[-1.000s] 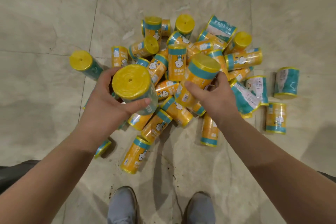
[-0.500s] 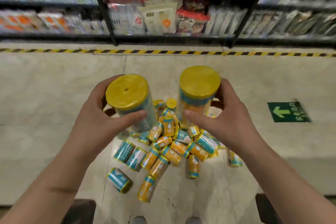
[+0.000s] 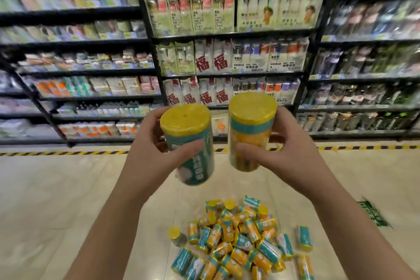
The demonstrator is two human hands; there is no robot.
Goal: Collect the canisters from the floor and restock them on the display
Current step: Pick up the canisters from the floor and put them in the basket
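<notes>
Both hands loaded, raised over the heap of small yellow-lidded canisters [image 3: 238, 241] on tan tile floor [image 3: 68, 200].
L hand [image 3: 154, 157]: fingers [image 3: 154, 118] curled round teal-labelled plastic canister w/ yellow lid [image 3: 191, 143], slightly tilted. R hand [image 3: 288, 154] grips orange plastic canister w/ yellow lid [image 3: 250, 134], approx upright. Both well above heap, small gap betw. them. Black stocked shelves [image 3: 227, 36] beyond heap.

Left grip [image 3: 147, 159] holds teal canister [image 3: 197, 170], tilted, yellow lid up. Right grip [image 3: 288, 157] holds orange canister [image 3: 250, 125] upright, just beside. Pile [image 3: 238, 241] lies on floor [image 3: 68, 188] below. Stocked shelves [image 3: 227, 36] behind.
</notes>
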